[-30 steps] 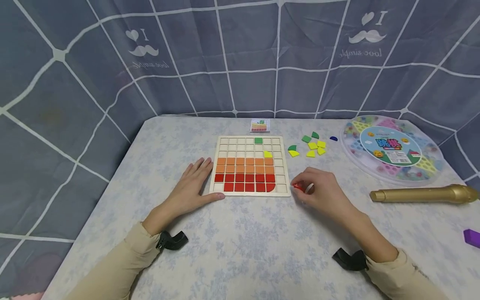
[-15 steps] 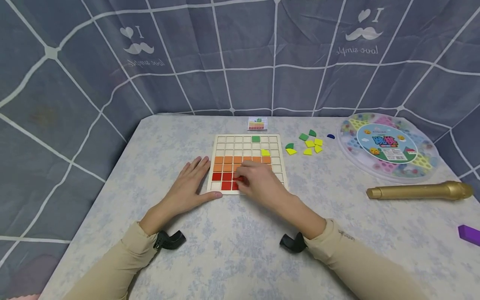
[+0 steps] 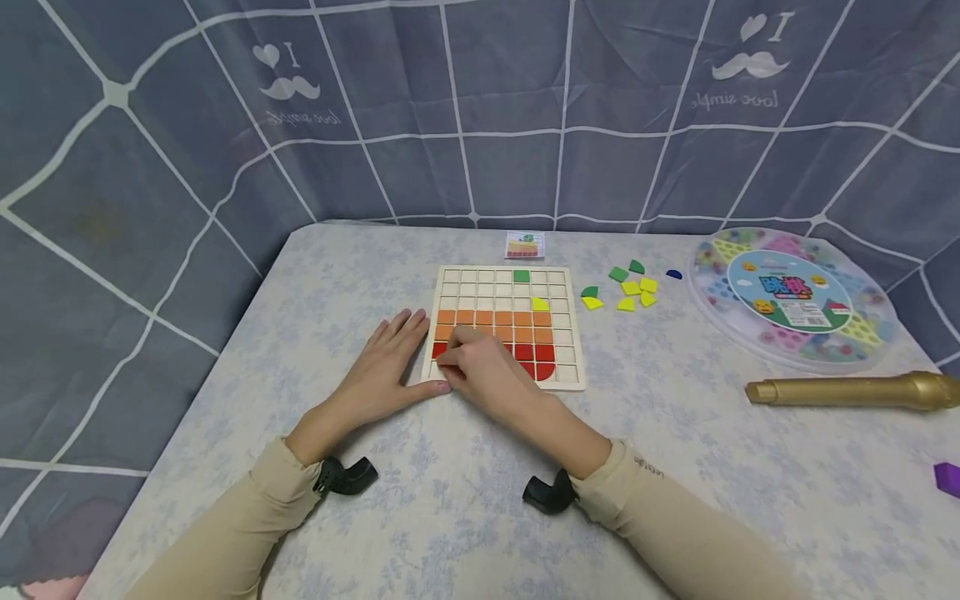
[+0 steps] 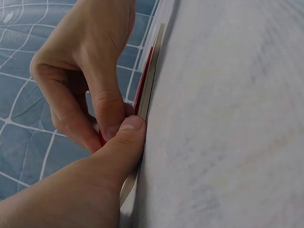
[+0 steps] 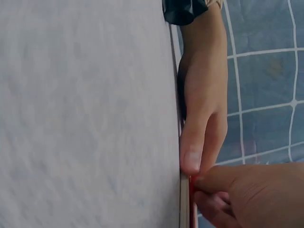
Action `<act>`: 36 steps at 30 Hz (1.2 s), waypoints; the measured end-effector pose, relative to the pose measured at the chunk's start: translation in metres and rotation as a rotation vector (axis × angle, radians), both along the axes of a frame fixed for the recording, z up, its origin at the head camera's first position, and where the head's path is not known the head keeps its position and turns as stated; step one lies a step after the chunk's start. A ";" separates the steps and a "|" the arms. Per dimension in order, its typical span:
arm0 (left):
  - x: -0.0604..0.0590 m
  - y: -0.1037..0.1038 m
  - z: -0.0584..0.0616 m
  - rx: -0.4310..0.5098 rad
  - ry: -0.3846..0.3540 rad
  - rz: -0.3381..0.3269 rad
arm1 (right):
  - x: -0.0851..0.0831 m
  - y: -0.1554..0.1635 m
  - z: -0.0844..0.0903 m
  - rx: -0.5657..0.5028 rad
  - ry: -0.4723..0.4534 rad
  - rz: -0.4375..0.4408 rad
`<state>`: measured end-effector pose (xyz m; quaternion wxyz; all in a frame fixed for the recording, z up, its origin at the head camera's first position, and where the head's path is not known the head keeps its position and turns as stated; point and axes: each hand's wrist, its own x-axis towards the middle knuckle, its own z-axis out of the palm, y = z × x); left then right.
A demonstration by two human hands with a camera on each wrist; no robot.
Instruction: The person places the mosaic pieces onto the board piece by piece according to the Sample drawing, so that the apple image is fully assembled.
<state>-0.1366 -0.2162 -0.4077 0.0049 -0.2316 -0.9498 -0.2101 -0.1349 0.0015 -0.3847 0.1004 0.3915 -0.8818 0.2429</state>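
A square wooden grid board (image 3: pixel 566 337) lies on the table, with rows of orange tiles (image 3: pixel 492 318) above red tiles (image 3: pixel 524 352), plus one yellow and one green piece. My left hand (image 3: pixel 378 367) rests beside the board's left edge, fingers straight, its thumb on the front left corner. My right hand (image 3: pixel 487 371) is over that same corner, pinching a small red tile (image 4: pixel 102 139) between thumb and fingers, close to the left thumb. The tile's exact shape is hidden by the fingers. Part of the red rows is covered by the right hand.
Several loose yellow pieces (image 3: pixel 630 288), green pieces (image 3: pixel 618 273) and a dark blue piece (image 3: pixel 674 274) lie right of the board. A small pattern card (image 3: pixel 525 245) sits behind it. Farther right are a round clear box (image 3: pixel 790 292), a gold microphone-shaped object (image 3: pixel 847 390) and a purple block (image 3: pixel 948 479).
My right hand has carried the red tile from beside the board's right edge leftward across it to the front left corner. My left hand has stayed in place.
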 end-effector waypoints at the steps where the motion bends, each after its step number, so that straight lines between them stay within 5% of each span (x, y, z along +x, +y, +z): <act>1: 0.000 0.000 0.000 -0.001 0.003 -0.002 | 0.001 -0.001 0.000 0.011 0.000 0.011; 9: 0.001 0.000 0.000 -0.023 0.026 -0.007 | 0.009 0.000 0.005 0.076 -0.027 0.085; 20: 0.001 -0.001 0.001 -0.006 0.021 -0.007 | 0.003 -0.002 -0.003 -0.262 -0.279 -0.017; 36: 0.001 0.000 0.003 -0.005 -0.015 0.004 | -0.004 0.005 -0.002 -0.286 -0.322 -0.036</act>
